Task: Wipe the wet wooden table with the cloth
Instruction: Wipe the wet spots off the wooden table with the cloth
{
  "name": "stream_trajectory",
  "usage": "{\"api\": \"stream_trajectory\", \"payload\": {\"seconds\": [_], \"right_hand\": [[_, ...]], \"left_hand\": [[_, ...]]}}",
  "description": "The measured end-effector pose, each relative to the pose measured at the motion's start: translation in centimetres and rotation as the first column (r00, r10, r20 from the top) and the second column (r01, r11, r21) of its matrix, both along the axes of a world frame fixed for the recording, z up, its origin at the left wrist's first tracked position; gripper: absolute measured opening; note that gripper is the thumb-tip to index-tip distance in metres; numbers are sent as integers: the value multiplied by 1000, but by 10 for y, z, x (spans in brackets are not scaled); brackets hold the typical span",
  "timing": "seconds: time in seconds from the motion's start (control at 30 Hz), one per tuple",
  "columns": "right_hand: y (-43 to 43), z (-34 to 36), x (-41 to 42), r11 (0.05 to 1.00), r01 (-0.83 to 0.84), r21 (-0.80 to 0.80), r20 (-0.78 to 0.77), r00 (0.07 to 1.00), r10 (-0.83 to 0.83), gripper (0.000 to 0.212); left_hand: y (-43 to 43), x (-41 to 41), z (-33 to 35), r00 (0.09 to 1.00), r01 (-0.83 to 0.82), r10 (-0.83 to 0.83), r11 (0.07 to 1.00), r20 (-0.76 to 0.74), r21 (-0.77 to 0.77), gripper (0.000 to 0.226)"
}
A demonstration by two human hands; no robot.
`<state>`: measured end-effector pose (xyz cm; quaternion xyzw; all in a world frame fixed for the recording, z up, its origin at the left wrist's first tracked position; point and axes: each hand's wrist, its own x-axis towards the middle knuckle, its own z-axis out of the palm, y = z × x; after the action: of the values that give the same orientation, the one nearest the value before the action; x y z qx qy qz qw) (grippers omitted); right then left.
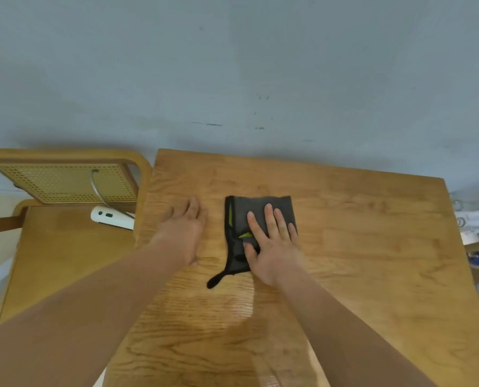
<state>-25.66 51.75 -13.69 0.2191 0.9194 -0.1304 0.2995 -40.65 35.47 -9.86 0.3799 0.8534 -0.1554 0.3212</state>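
In the head view, the right hand (272, 241) presses flat, fingers spread, on the folded dark cloth (258, 219) mid-counter (372, 247), the left hand (185, 227) rests open and empty beside it, and a wet sheen nearer the person suggests wiping remains.

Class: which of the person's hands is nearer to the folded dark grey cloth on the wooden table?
Right. The right hand lies flat on the folded dark grey cloth; the left hand rests on the wooden table beside it, apart.

Wooden table (358, 247) grainy, wet-glossy near edge; cloth (258, 210) dark, matt fabric.
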Motion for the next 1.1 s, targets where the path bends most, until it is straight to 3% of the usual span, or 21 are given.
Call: {"api": "stream_trajectory", "payload": {"seconds": [0.3, 0.57, 0.77, 0.93, 1.1], "right_hand": [[146, -6, -15, 967, 242, 79, -2, 970, -243, 73], [176, -13, -61, 955, 284, 83, -56, 958, -280, 71], [157, -21, -69, 943, 314, 107, -91, 948, -306, 70], [92, -22, -83, 958, 273, 88, -107, 959, -264, 71], [2, -17, -105, 972, 229, 48, -79, 971, -225, 72]], "left_hand": [[9, -12, -14, 995, -75, 74, 997, 63, 11, 131], [2, -19, -28, 987, -143, 140, 989, 80, 32, 131], [-2, -20, -28, 984, -149, 144, 988, 104, 43, 128], [-10, -19, -24, 992, -81, 73, 994, 106, 72, 121], [-23, -15, -30, 990, -101, 69, 956, 124, 275, 115]]}}
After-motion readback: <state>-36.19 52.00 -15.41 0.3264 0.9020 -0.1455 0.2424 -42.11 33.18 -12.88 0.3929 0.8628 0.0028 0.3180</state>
